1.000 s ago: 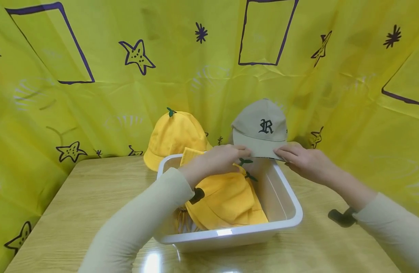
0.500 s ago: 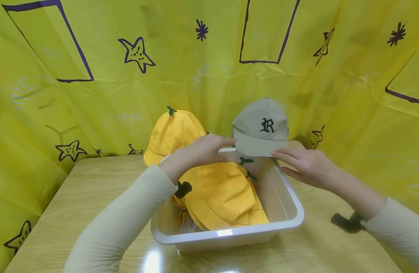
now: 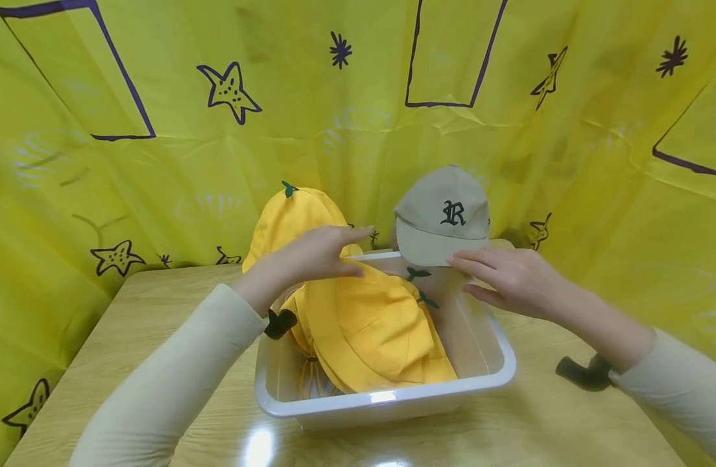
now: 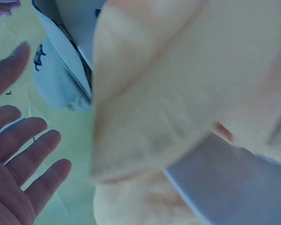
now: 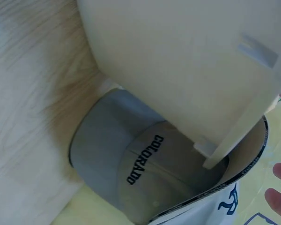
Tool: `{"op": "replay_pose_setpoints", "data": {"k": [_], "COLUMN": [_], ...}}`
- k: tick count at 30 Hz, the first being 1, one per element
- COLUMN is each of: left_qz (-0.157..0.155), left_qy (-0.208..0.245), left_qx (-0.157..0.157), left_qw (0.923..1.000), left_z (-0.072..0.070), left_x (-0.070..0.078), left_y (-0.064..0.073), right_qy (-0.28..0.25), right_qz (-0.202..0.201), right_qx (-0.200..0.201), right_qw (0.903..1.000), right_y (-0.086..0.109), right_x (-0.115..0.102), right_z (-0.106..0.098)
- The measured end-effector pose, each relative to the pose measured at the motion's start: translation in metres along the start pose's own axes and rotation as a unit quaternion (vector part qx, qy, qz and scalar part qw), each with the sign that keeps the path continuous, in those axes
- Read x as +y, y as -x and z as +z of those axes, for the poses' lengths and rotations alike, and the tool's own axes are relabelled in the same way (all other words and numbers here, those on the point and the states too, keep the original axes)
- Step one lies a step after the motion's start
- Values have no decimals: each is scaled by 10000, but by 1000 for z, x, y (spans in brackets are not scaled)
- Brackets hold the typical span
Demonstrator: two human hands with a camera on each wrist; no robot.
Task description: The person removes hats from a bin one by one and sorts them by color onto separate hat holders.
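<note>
A beige cap with a dark "R" emblem stands at the white bin's back right corner, its brim over the rim. Fingertips of my right hand overlap the brim in the head view; contact cannot be made out. In the right wrist view the cap's side reads "COLORADO", with that hand's fingers at the edge. My left hand hovers over yellow hats in the bin, holding nothing. Its fingers are spread in the left wrist view.
Behind the bin's back left corner sits another yellow hat with a green sprout on top. The wooden table carries the bin. A yellow curtain with drawn stars hangs at the back.
My left hand has let go of the cap's brim and moved left, over the yellow hats. The right hand has loosened from the brim and stays close to it. The cap stays in place.
</note>
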State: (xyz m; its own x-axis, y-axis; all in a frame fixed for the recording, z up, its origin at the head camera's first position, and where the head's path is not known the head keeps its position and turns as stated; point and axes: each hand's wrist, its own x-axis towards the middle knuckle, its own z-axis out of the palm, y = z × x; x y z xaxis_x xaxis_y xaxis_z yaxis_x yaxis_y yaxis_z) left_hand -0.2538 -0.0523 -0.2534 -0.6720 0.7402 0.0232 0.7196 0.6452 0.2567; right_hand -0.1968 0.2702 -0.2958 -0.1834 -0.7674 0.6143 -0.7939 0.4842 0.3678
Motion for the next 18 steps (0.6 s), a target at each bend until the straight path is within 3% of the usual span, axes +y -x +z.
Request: {"op": "replay_pose_setpoints", "data": {"k": [8,18], "left_qz": [-84,-130], "left_qy": [-139,-500], "left_qx": [336,413], "left_qw": [9993,9978], "left_z": [5,-3], "left_x": [-14,-7], "left_y": [24,45], "right_qy": [-333,-528], "right_qz": [-24,6], "right_qx": [-119,-396], "right_qw": [9994,9978], "right_y": [-18,-41], "right_x": [4,8], "right_z": [3,6]}}
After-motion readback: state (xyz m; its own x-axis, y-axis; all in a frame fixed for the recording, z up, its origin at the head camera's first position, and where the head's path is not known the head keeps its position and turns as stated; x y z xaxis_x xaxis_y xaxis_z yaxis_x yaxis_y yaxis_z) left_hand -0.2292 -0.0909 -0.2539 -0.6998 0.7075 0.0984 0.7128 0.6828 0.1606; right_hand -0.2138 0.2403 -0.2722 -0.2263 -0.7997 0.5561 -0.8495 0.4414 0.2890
